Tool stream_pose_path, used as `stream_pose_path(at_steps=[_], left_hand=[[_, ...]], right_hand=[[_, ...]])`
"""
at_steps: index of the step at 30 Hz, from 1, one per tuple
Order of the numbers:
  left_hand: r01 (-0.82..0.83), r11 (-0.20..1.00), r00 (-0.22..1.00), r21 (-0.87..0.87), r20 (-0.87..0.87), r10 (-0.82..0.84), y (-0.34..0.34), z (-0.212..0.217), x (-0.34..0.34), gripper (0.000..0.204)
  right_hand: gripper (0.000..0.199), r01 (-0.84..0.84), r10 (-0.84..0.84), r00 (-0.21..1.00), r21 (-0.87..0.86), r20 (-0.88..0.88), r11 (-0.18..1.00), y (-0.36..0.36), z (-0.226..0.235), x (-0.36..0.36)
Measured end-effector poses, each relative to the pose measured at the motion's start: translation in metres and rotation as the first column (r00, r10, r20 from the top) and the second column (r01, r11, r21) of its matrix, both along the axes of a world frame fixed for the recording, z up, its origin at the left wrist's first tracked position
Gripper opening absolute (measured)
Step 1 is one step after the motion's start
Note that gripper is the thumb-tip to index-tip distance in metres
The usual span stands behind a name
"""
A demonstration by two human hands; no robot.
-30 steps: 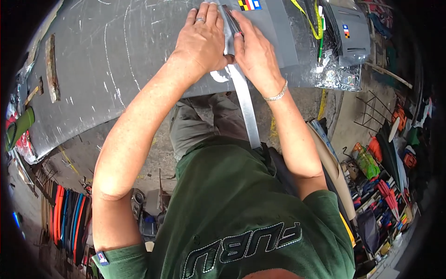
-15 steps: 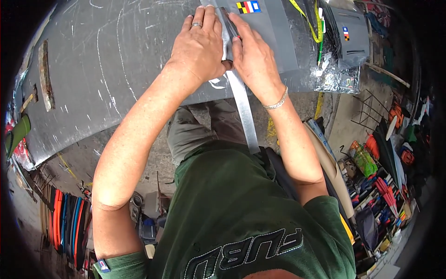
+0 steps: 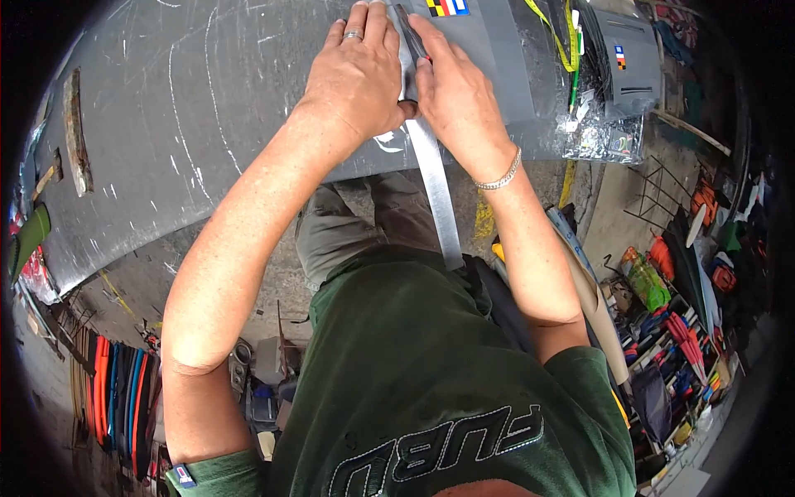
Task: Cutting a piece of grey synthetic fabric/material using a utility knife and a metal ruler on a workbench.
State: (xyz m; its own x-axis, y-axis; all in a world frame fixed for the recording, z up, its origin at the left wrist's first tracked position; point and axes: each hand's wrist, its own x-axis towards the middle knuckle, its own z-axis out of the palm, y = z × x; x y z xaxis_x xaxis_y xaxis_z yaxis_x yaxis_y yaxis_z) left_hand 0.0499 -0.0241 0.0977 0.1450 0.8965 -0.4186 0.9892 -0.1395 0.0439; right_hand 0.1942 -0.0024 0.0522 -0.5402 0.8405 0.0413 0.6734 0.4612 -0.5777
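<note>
Ruler (image 3: 436,190) pressed flat on grey sheet (image 3: 207,124) under my left hand (image 3: 358,74); right hand (image 3: 454,95) pinches a dark marking tool beside it; steady pressure needed next

Grey printer (image 3: 627,62) top right; hammer (image 3: 45,178) far left.

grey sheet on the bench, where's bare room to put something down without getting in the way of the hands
The widest bare patch of the grey sheet lies between the left hand and the rusty bar near the sheet's left edge. It is crowded at the metal ruler under both hands, and beyond the right hand, where a plastic bag and yellow cords lie.
</note>
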Motion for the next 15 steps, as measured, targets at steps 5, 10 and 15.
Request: stream_pose_path(at_steps=[5, 10, 15], left_hand=[[0.018, 1.0, 1.0, -0.015, -0.008, -0.018, 0.0, 0.002, -0.001, 0.094], [0.048, 0.998, 0.998, 0.038, -0.031, -0.046, -0.002, -0.01, -0.001, 0.092], [0.009, 0.987, 1.0, 0.163, 0.011, -0.011, -0.01, -0.041, -0.006, 0.096]], right_hand=[[0.047, -0.045, 0.047, 0.998, -0.053, 0.034, 0.998, 0.011, 0.013, 0.0], [0.05, -0.029, 0.038, 0.998, -0.157, 0.054, 0.987, 0.011, 0.022, -0.001], [0.051, 0.003, 0.018, 0.994, -0.192, 0.11, 0.981, 0.004, 0.033, -0.004]])
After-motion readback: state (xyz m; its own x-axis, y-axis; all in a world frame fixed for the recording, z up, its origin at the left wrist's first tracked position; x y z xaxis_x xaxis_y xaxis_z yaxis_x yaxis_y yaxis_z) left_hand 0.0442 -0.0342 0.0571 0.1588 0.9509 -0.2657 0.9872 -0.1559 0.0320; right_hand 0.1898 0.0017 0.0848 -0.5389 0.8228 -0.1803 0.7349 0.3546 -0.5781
